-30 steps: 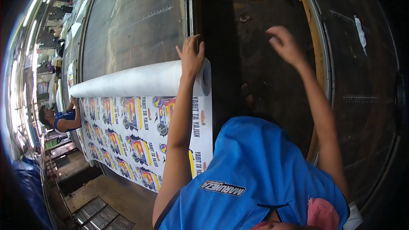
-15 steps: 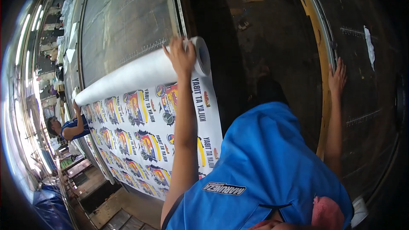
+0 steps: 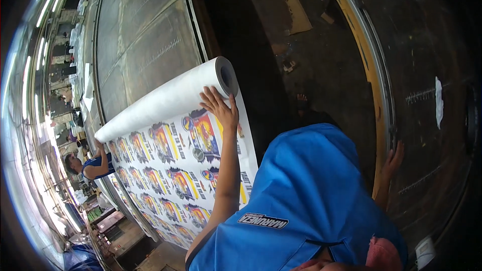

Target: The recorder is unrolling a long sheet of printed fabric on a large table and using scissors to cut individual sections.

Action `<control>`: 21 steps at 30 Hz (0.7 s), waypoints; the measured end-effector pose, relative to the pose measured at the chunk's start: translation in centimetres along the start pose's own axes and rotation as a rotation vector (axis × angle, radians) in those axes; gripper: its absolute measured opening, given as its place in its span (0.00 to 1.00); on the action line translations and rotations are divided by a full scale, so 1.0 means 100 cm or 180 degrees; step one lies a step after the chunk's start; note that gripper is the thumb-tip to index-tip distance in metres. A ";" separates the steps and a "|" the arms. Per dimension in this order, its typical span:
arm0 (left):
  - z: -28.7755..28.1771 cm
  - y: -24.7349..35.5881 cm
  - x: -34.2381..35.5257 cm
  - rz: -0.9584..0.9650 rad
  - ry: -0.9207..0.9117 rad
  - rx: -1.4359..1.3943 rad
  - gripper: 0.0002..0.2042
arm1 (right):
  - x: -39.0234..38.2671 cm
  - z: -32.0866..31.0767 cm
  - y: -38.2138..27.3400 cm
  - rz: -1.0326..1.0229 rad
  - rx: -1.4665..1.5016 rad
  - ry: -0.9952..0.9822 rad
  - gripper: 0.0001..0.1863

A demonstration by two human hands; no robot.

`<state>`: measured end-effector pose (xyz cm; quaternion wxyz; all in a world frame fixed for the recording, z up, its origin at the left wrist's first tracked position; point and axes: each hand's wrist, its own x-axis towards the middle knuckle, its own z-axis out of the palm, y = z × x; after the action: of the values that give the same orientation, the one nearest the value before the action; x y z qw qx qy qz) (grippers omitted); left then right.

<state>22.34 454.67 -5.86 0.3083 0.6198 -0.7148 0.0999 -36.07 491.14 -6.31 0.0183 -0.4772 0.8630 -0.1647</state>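
Note:
A wide roll of white sheet (image 3: 165,89) lies across the long table (image 3: 150,25) on my left. Its unrolled stretch, the printed sheet (image 3: 170,185), bears rows of colourful repeated designs and spreads back toward me. My left hand (image 3: 222,110) rests with spread fingers on the near side of the roll, close to its hollow core end. At the roll's other end, a co-worker's hand (image 3: 99,144) touches it. My right hand (image 3: 393,161) lies with fingers extended on the edge of the dark table to my right, holding nothing.
Between the two tables runs a dark floor aisle with a torn cardboard piece (image 3: 296,12) and small scraps. A yellow edge rail (image 3: 369,65) borders the right table (image 3: 432,35), where a white strip (image 3: 439,103) lies. A co-worker in blue (image 3: 95,165) stands across the left table.
The roll has moved forward along the table, covering the scale marks just beyond it. My left hand has slid from its top to its near side. My view has advanced; the right hand stays at the edge.

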 end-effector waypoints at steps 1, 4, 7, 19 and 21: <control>0.015 -0.005 0.021 -0.0146 0.0085 -0.0045 0.32 | 0.007 -0.004 -0.011 0.0241 0.0254 -0.0024 0.25; 0.050 -0.031 0.106 -0.0260 -0.0399 0.0437 0.28 | 0.083 -0.008 -0.058 0.0429 0.1065 0.1149 0.23; 0.104 -0.068 0.235 -0.0350 -0.1051 0.0177 0.25 | 0.225 0.029 -0.153 -0.0481 0.2407 0.1624 0.18; 0.213 -0.162 0.391 -0.0224 -0.0154 0.0065 0.21 | 0.407 0.235 -0.739 -0.4297 0.1152 -0.0847 0.27; 0.220 -0.191 0.391 -0.0591 -0.0204 -0.0043 0.26 | 0.439 0.277 -0.790 -0.4058 0.0693 -0.1152 0.34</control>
<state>31.80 406.84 -5.73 0.2974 0.6842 -0.6643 0.0463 9.90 408.59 -3.08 0.1099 -0.9091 0.3740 -0.1468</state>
